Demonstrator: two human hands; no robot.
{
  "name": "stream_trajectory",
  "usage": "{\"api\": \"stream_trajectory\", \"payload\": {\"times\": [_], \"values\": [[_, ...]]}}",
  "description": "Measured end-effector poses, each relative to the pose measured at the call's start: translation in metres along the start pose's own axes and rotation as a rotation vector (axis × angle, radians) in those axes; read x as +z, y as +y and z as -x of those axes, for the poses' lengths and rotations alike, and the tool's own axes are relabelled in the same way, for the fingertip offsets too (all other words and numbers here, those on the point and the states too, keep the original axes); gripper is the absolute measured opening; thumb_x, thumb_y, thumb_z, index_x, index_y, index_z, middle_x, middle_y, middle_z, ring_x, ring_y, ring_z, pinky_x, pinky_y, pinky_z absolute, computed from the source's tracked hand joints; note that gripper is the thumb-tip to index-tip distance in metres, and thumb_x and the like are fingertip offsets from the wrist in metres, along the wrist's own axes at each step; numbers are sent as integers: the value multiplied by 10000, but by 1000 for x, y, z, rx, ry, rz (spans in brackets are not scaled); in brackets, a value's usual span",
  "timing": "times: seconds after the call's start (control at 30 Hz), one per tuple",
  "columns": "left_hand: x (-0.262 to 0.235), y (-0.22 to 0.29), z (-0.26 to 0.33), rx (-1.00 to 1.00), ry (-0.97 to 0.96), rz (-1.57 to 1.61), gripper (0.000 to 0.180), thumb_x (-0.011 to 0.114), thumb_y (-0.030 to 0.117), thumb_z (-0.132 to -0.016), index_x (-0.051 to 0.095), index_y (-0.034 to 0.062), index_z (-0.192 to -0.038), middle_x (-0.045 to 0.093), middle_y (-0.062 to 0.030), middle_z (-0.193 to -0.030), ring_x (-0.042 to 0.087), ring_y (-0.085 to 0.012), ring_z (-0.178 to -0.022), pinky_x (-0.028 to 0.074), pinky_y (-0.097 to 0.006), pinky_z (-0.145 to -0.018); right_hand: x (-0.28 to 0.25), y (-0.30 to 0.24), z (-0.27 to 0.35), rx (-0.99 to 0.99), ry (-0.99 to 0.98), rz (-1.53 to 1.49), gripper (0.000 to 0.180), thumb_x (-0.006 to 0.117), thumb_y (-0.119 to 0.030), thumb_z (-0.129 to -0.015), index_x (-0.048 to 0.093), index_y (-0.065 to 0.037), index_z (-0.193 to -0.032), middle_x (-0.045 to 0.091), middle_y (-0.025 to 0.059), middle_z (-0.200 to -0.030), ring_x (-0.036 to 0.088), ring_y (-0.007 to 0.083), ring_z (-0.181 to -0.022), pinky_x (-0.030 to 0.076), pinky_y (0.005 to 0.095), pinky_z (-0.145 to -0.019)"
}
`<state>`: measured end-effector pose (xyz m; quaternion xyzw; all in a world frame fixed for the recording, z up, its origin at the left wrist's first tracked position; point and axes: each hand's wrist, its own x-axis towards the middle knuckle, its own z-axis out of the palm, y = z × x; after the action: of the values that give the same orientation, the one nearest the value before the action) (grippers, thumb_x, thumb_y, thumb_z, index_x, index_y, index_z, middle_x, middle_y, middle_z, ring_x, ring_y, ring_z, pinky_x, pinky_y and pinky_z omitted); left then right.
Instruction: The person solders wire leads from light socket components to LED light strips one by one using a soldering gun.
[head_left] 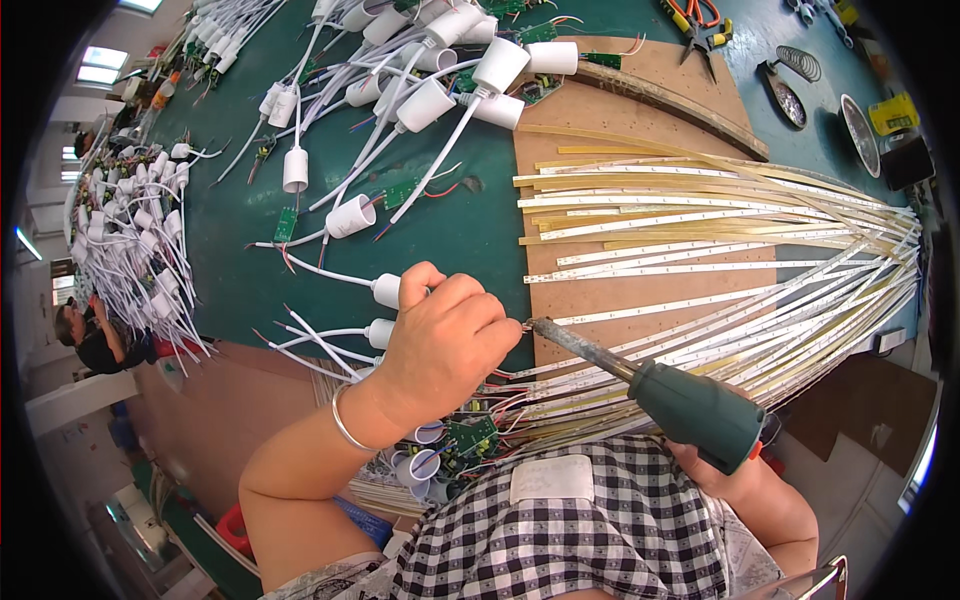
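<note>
My left hand (445, 340) is closed in a pinch at the left end of a white LED strip (650, 303). Thin wire ends seem to poke out between its fingertips, though the fingers mostly hide them. In my right hand (712, 474) is a soldering iron (695, 408) with a dark green handle, its tip touching or very near the pinched spot. White lamp sockets with cables, such as this socket (387, 291), lie just behind my left hand. Below its wrist, a green circuit board (472, 434) sits among more sockets and wires.
LED strips fan out rightward over a brown board (640, 110), with a dark bar (680, 105) across it. Pliers (697, 35), a solder coil (798, 64) and a metal dish (859, 135) lie at the far right. Heaped sockets (135, 240) fill the left; another person (95, 330) sits beyond.
</note>
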<state>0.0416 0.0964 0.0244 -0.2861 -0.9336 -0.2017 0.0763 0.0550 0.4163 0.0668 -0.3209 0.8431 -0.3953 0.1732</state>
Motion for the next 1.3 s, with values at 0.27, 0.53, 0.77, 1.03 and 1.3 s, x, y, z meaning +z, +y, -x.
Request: {"api": "stream_trajectory", "payload": {"times": [0.27, 0.53, 0.77, 1.03, 1.3], "values": [[0, 0, -1, 1, -3, -1, 197, 733, 60, -622, 683, 127, -801, 588, 26, -786, 557, -169, -794, 314, -406, -794, 3, -1, -4, 7, -2, 7, 366, 712, -100, -684, 675, -42, -1044, 676, 130, -1025, 645, 331, -891, 531, 403, -797], [0, 0, -1, 2, 5, -7, 200, 733, 61, -624, 688, 127, -807, 585, 27, -786, 554, -168, -791, 314, -405, -793, 0, 3, 6, -22, 24, 12, 365, 684, -110, -692, 670, -21, -1045, 674, 150, -1036, 652, 349, -894, 535, 407, -795], [1, 0, 0, 2, 5, -9, 199, 732, 58, -626, 689, 129, -807, 588, 32, -791, 556, -166, -801, 313, -406, -800, -1, -2, -1, 12, -3, -52, 316, 667, -113, -717, 668, -18, -1018, 676, 147, -1025, 654, 340, -892, 531, 406, -811], [0, 1, -1, -5, -5, -21, 188, 733, 68, -629, 684, 128, -800, 597, 32, -800, 560, -166, -810, 315, -411, -813, 1, 2, 5, 63, -6, -72, 403, 690, -129, -713, 646, -4, -1093, 672, 151, -1043, 648, 333, -936, 525, 397, -830], [0, 2, -1, -28, -17, -41, 180, 734, 73, -629, 679, 134, -789, 599, 29, -806, 561, -173, -817, 323, -412, -828, 0, 6, 12, 83, -44, -67, 417, 713, -142, -697, 647, -10, -1088, 665, 164, -1073, 646, 352, -969, 516, 420, -851]]}}
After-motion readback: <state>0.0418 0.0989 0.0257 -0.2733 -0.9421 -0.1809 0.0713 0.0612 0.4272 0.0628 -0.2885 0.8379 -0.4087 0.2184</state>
